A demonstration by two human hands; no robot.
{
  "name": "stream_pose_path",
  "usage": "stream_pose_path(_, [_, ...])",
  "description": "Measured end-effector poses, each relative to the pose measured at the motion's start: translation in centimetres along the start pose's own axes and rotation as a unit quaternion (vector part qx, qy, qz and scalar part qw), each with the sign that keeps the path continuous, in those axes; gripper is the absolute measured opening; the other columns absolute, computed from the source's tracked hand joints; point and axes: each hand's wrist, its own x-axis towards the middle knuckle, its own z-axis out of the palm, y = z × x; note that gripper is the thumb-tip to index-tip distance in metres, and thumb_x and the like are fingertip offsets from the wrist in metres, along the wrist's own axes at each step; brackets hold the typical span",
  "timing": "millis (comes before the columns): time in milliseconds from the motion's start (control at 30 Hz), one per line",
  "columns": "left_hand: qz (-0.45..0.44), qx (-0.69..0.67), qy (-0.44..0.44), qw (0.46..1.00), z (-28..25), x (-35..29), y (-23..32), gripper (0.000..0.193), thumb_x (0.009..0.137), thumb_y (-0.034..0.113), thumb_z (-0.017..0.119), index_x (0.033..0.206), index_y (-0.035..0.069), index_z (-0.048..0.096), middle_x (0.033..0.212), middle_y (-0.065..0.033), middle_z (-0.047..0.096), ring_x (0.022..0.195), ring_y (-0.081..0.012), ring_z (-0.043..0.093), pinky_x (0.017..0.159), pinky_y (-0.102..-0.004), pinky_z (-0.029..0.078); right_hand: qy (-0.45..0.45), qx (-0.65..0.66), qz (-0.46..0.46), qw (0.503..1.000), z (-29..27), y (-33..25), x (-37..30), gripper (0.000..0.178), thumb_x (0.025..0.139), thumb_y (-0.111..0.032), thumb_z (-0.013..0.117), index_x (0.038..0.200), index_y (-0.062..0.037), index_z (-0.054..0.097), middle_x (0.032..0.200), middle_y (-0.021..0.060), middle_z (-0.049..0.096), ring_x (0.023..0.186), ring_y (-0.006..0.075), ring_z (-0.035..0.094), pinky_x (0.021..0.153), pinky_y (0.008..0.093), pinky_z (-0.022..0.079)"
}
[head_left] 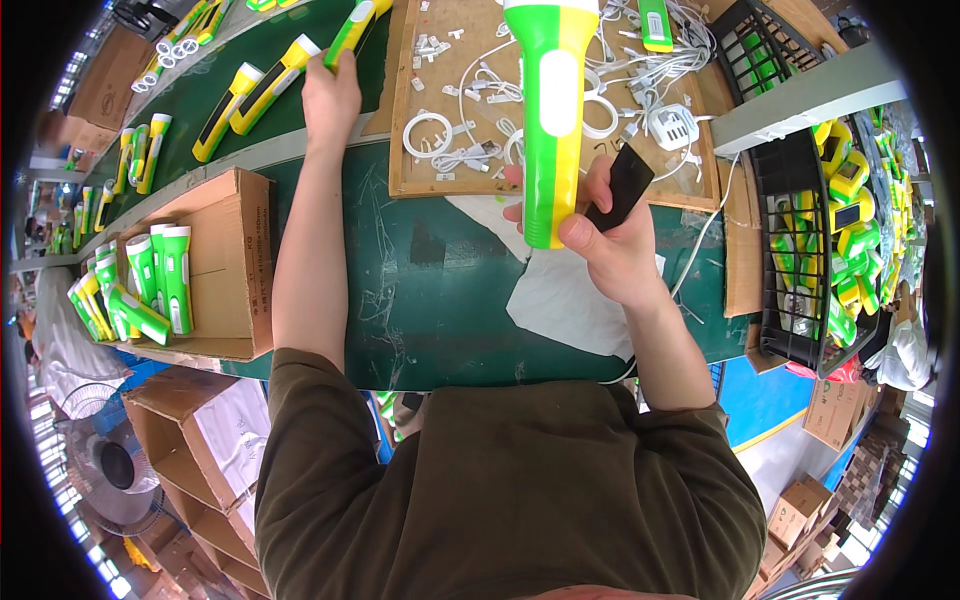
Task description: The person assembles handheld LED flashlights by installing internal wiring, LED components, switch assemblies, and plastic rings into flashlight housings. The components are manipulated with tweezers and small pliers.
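Observation:
My right hand (pixel 622 250) is closed around the lower end of a green and yellow flashlight (pixel 556 90), held upright over the bench with its wide head away from me. The same hand also grips a flat black rectangular piece (pixel 624 186) between its fingers. At the far left, my left hand (pixel 332 98) is closed on the near end of another green and yellow flashlight (pixel 350 34). Beside that hand lie two more flashlights, a nearer one (pixel 226 112) and one (pixel 274 86) close to my fingers, dark panels facing up.
A wooden board (pixel 394 170) bears white cables and a white multi-port charger (pixel 673 127). At left stands a cardboard box (pixel 222 270) of flashlights. A black crate (pixel 795 255) of lamps sits at right, under a grey beam (pixel 815 100). White cloth (pixel 570 305) lies on the green bench.

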Motion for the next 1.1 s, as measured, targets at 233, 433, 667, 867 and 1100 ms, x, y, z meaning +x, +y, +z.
stream_pose_path(233, [-0.147, -0.630, -0.162, 0.745, -1.5, -0.3, 3.7, 0.035, 0.094, 0.022, 0.050, 0.119, -0.002, 0.052, 0.113, -0.0135, 0.060, 0.096, -0.0196, 0.058, 0.091, -0.0326, 0.043, -0.004, -0.008, -0.010, 1.000, -0.4, 0.0, 0.0, 0.041, 0.085, -0.017, 0.068, 0.087, -0.0133, 0.028, 0.118, 0.0259, 0.054, 0.120, 0.0382, 0.050, 0.088, 0.0475, 0.052])
stream_pose_path(433, [-0.049, -0.576, -0.342, 0.741, -3.0, -4.3, 9.2, 0.032, 0.090, 0.016, 0.056, 0.117, -0.002, 0.051, 0.105, -0.0127, 0.061, 0.098, -0.0258, 0.062, 0.092, -0.0410, 0.049, -0.004, -0.041, -0.009, 0.999, -0.7, -0.3, -0.7, 0.040, 0.085, -0.011, 0.068, 0.087, -0.0128, 0.027, 0.117, 0.0277, 0.055, 0.117, 0.0375, 0.053, 0.086, 0.0449, 0.052])
stream_pose_path(667, [-0.181, -0.562, -0.280, 0.757, -0.4, -5.0, 9.0, 0.044, 0.095, 0.041, 0.051, 0.118, 0.004, 0.054, 0.090, -0.0061, 0.063, 0.078, -0.0187, 0.062, 0.071, -0.0356, 0.052, -0.125, -0.217, 0.088, 0.964, -2.6, -4.7, -6.7, 0.047, 0.067, -0.015, 0.080, 0.077, -0.0080, 0.035, 0.077, 0.0025, 0.050, 0.067, 0.0138, 0.044, 0.063, 0.0272, 0.041])
stream_pose_path(867, [-0.155, -0.543, -0.289, 0.773, 0.1, -3.7, 10.0, 0.036, 0.097, 0.028, 0.047, 0.124, 0.003, 0.046, 0.111, -0.0120, 0.057, 0.088, -0.0265, 0.058, 0.086, -0.0418, 0.045, -0.034, -0.059, 0.413, 0.908, -8.8, -8.1, -29.8, 0.055, 0.061, -0.020, 0.087, 0.077, -0.0087, 0.036, 0.096, 0.0091, 0.063, 0.098, 0.0139, 0.057, 0.076, 0.0287, 0.047])
stream_pose_path(1100, [-0.136, -0.600, -0.459, 0.641, -1.5, -3.5, 7.8, 0.058, 0.094, 0.049, 0.041, 0.128, 0.003, 0.044, 0.103, -0.0097, 0.056, 0.088, -0.0238, 0.055, 0.077, -0.0389, 0.047, 0.532, 0.177, 0.382, 0.734, -10.9, 3.6, -49.3, 0.041, 0.085, -0.008, 0.064, 0.120, 0.0053, 0.046, 0.114, 0.0180, 0.058, 0.099, 0.0277, 0.062, 0.077, 0.0317, 0.055])
